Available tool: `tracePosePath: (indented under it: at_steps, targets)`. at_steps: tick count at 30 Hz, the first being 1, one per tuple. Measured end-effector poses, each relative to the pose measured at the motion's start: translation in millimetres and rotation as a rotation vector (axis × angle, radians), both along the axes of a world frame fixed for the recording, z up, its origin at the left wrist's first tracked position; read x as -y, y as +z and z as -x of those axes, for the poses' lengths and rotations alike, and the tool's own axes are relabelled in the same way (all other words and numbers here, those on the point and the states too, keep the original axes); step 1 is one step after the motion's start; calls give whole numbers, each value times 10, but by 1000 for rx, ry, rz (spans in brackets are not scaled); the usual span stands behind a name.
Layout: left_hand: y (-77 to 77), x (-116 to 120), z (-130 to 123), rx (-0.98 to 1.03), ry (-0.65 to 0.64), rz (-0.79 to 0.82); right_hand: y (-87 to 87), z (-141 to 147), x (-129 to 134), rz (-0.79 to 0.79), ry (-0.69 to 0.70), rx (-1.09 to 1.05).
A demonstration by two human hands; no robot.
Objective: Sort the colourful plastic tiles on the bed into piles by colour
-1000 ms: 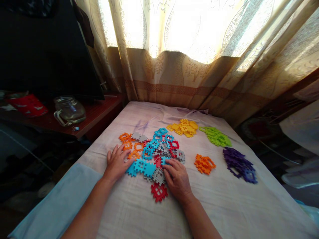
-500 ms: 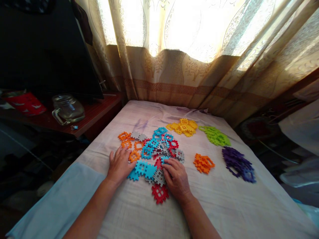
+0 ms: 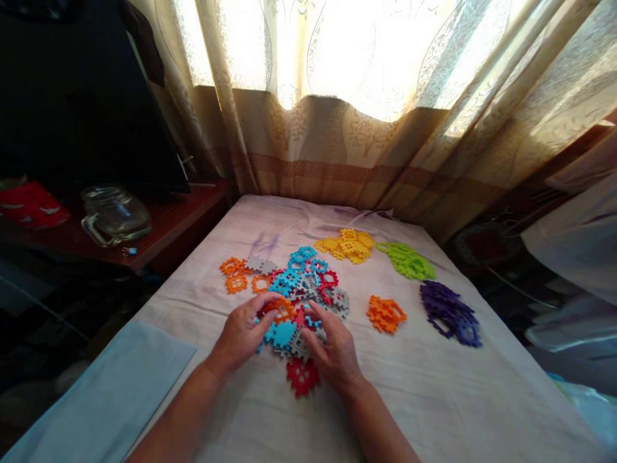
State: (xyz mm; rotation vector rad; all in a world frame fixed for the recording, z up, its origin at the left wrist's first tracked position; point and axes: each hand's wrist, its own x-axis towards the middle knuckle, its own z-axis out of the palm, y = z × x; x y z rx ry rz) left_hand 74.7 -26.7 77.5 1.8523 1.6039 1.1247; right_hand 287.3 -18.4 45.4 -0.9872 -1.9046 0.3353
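My left hand [image 3: 241,331] pinches an orange interlocking toy tile [image 3: 283,311] between thumb and fingers, above some blue tiles [image 3: 283,334]. Facing it, my right hand [image 3: 337,347] has thumb and fingers apart over the right side of the pile, beside a grey window-shaped tile [image 3: 299,347]. Closer to me lies a red window tile [image 3: 303,378]. Beyond both hands is a mixed heap of blue tiles [image 3: 286,280], red tiles [image 3: 329,278] and grey tiles [image 3: 340,301]. Loose orange tiles [image 3: 236,283] and flat grey tiles [image 3: 260,264] lie at its left.
Sorted by colour on the bed-like sheet [image 3: 424,399] are yellow [image 3: 349,245], green [image 3: 409,260], purple [image 3: 450,312] and orange [image 3: 385,314] tile piles. A glass jug [image 3: 116,215] stands on the dark red table [image 3: 168,228] at left. Curtains [image 3: 328,141] hang behind.
My left hand has lifted an orange tile and moved it right, over the blue ones. My right hand has opened its fingers near it. The view has shifted slightly.
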Motion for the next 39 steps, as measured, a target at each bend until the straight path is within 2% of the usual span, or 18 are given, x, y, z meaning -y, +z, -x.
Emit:
tracePosePath:
  at_steps: [4,7,9,13,16,18,21,24,28,31,34,39]
  targets:
    - [-38,91,-266,68,-112,-16,99,60,57,188,93,-104]
    - [-102,78,-249,35,-107,-25,149,-26,-14,273,35,-142]
    - [-173,27,-144,-51,-55,-77,165,-214,-134,290,-90,-177]
    - [-411,-116,80,-325,90,-228,115,-850,-396,288,-484,-201]
    - [-581,-193,105,-481,143,-200,10,-1295,-472,292,-682,-141]
    - [-626,-215,60,-541,132,-143,-56,-1467,-467,304,-771,-73]
    - [-581,-203,-17,-557,83,-96,-99,-1538,-434,305,-855,47]
    - [-477,-151,-36,-505,49,-144,-88,-1495,-413,235,-883,123]
    - [-396,-106,17,-416,21,-184,-92,-1418,-414,109,-840,149]
    - [-368,-155,72,-398,75,-135,-135,-1357,-423,18,-779,134]
    - [-291,-254,101,-489,120,-7,-180,-1305,-434,-52,-718,106]
    - [-62,-402,24,-737,113,182,-213,-1297,-447,-94,-692,71]
